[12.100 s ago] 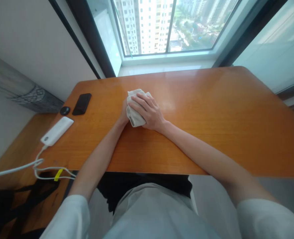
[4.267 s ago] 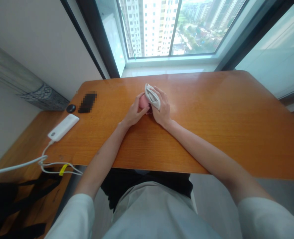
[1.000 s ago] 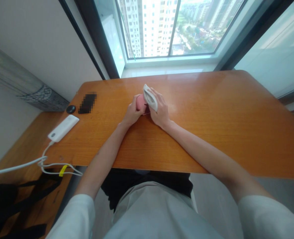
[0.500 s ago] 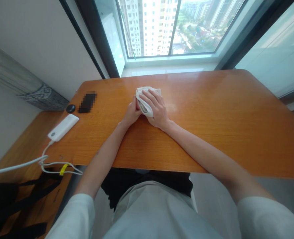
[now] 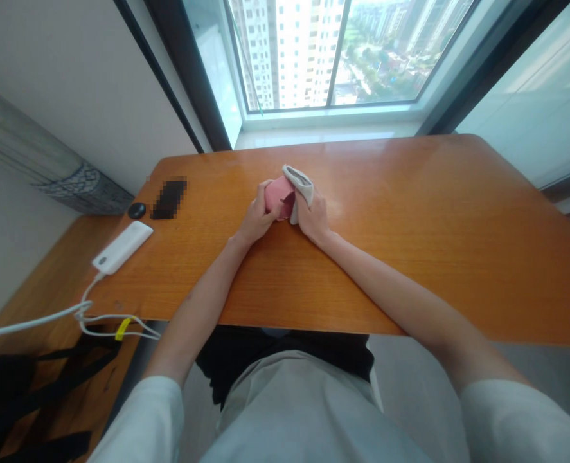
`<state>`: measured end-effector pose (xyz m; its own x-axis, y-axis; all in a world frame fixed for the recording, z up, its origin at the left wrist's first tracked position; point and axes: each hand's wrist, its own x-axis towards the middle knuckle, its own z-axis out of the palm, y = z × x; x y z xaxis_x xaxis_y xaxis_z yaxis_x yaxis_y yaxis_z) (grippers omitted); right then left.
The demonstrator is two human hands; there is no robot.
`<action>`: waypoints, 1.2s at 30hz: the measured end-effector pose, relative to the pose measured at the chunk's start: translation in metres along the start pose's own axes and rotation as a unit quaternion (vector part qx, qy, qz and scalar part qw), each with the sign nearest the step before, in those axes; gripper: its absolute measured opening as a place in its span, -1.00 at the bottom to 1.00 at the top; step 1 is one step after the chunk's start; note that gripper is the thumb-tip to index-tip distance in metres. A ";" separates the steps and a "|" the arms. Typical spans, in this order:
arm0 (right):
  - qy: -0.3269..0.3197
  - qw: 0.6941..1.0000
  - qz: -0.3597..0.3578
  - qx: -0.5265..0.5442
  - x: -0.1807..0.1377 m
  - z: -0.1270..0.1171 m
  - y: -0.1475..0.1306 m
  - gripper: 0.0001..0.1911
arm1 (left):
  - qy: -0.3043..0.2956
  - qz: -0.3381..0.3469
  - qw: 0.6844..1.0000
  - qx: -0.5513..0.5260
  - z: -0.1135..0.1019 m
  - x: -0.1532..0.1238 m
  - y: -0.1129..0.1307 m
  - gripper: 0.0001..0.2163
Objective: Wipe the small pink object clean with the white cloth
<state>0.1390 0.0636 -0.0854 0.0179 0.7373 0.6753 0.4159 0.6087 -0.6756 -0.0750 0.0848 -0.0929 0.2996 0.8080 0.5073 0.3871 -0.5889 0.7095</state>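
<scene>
Our left hand [image 5: 254, 218] grips pink cup [image 5: 277, 193], tipped on side. Our right hand [image 5: 313, 215] grips white cloth [image 5: 300, 183], pressed just right of cup, on worktop [image 5: 410, 244].

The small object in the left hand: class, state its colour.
Pink, seen in the head view: the small pink object sits in the left hand.
</scene>
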 end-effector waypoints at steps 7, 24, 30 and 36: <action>-0.007 0.998 -0.049 -0.049 -0.003 -0.008 -0.013 -0.38 | -0.046 0.044 0.998 0.020 0.006 -0.003 -0.013 -0.18; -0.073 0.994 -0.080 -0.032 -0.003 -0.009 -0.021 -0.26 | 0.041 0.012 0.999 0.003 -0.010 -0.002 0.021 -0.22; -0.035 0.998 0.039 0.018 0.006 0.000 0.004 -0.21 | 0.035 0.004 0.998 0.043 -0.012 -0.001 0.021 -0.30; -0.049 0.996 -0.076 -0.007 -0.003 -0.005 -0.015 -0.21 | 0.049 0.012 0.998 0.036 -0.008 -0.002 0.013 -0.34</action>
<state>0.1369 0.0507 -0.0757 -0.1344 0.6624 0.7370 0.4206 0.7116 -0.5628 -0.0779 0.0760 -0.0804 0.2246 0.7898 0.5708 0.4440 -0.6044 0.6615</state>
